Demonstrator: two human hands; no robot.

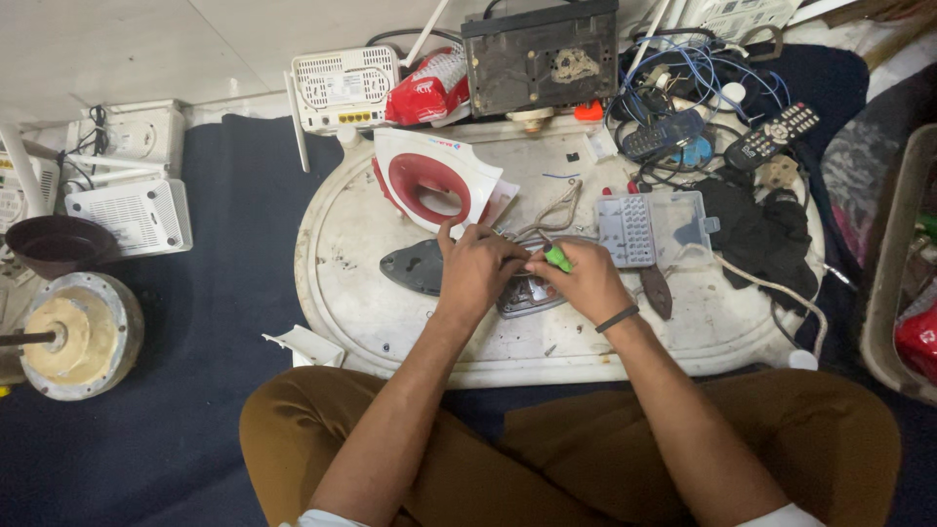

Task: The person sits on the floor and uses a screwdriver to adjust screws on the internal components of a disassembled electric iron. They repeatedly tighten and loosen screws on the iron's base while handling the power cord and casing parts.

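Sitting cross-legged, white oval surface point(351, 322) pulled up against my knees so both forearms reach in. Left hand point(475, 268) is clamped down over the iron's soleplate point(418, 265), fingers curled shut on the internals to stop it sliding. Right hand point(584, 278) pinches a green-handled screwdriver point(557, 258), fingers closed tight on it, tip aimed at the exposed iron base point(527, 296) between my hands. Small dark piece point(657, 290) lies just right of my wrist. Clear bit box point(652, 227) sits just beyond the right hand, open, easy to reach. The red and white iron shell point(436, 180) is parked behind the left hand, out of the way. Near edge has bare room; far rim is crowded by a router point(344, 90), dark metal box point(542, 54), cable tangle point(683, 78) and remotes point(771, 135).
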